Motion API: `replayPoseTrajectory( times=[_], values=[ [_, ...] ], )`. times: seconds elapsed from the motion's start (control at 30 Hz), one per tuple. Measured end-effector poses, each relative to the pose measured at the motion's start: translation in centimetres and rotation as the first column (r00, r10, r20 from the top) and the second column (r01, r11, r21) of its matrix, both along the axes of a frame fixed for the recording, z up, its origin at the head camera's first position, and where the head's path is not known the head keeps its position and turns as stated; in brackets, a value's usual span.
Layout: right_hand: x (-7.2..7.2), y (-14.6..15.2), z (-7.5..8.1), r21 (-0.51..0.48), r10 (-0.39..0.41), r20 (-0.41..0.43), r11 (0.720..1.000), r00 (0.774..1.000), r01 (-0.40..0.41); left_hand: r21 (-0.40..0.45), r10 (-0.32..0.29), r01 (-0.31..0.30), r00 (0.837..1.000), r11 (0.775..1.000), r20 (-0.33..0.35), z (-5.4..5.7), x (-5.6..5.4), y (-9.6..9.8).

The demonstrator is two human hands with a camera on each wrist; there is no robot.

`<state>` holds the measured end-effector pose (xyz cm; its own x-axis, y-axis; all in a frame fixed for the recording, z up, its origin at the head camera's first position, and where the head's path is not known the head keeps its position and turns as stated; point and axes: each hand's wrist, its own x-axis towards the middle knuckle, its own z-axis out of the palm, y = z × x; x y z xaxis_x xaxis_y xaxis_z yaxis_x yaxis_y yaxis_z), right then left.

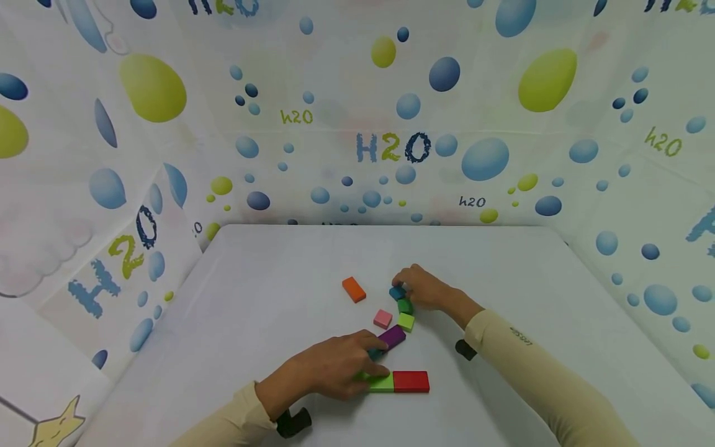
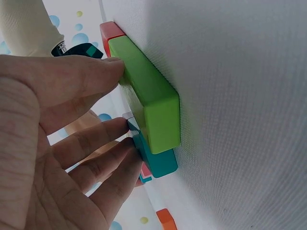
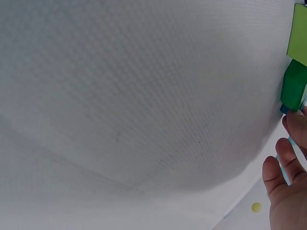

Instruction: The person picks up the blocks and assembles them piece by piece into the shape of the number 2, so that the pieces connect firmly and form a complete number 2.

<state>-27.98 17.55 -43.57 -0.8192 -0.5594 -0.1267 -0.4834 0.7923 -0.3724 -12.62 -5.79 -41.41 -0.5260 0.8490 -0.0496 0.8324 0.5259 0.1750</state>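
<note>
My left hand (image 1: 335,365) lies over the near blocks. Its thumb touches the long lime green block (image 2: 148,91); its fingers, nearly straight, touch the teal block (image 2: 164,164) beside it. The index finger reaches the purple block (image 1: 393,336). A red block (image 1: 411,382) stands end to end with the long green one. Farther back, my right hand (image 1: 426,289) pinches a small blue block (image 1: 397,292), which the fingers partly cover. That block adjoins a dark green block (image 1: 404,306), followed by a small lime block (image 1: 406,321) in a curved row toward the purple one.
A pink block (image 1: 382,319) sits just left of the curved row. An orange block (image 1: 354,289) lies apart, farther back and left. The white table (image 1: 268,267) is backed by a patterned curtain (image 1: 335,74). Dark wrist cameras hang beneath both sleeves.
</note>
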Motion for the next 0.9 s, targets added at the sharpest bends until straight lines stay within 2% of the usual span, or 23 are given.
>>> replayPoseTrajectory(
  times=[0.37, 0.9],
  values=[
    [0.54, 0.24, 0.54, -0.006, 0.02, -0.009, 1.0, 1.0, -0.021, 0.003, -0.004, 0.004, 1.0, 1.0, -0.012, -0.12, 0.01, -0.01],
    [0.78, 0.19, 0.83, -0.006, -0.002, 0.006, 1.0, 1.0, 0.002, -0.001, -0.003, 0.003, 1.0, 1.0, -0.01, -0.04, 0.07, 0.07]
  ],
)
